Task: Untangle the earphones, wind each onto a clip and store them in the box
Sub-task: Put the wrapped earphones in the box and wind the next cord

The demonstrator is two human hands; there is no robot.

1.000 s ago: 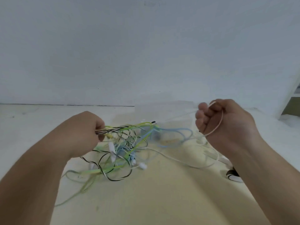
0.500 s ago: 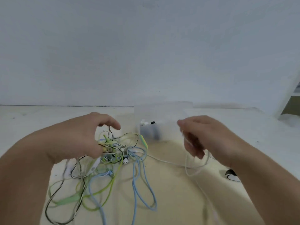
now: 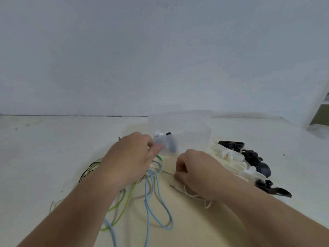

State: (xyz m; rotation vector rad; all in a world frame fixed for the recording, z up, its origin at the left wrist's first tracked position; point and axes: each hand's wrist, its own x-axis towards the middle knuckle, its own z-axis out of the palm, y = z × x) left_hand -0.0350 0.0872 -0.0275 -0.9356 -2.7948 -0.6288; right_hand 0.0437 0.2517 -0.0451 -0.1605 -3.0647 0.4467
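Observation:
A tangle of earphones (image 3: pixel 151 191) with blue, green and black cables lies on the pale table, its loops trailing toward me. My left hand (image 3: pixel 128 157) is down on top of the tangle, gripping the cables with fingers curled under and thumb pointing right. A white earphone cable (image 3: pixel 194 195) runs apart from the tangle to the right. My right hand (image 3: pixel 194 168) pinches it against the table with curled fingers, and a loop shows under the wrist. The translucent box (image 3: pixel 192 122) stands just behind both hands, with a wound earphone (image 3: pixel 169 143) inside.
Black clips (image 3: pixel 256 163) and white clips (image 3: pixel 235 163) lie in a row right of the box and my right hand. One black clip (image 3: pixel 272 189) sits close to my right forearm. A wall rises behind the table, and a shelf edge (image 3: pixel 320 111) shows at far right.
Both hands have dropped from mid-air to the table. The tangle now lies spread on the surface, and the white cable has come down with my right hand.

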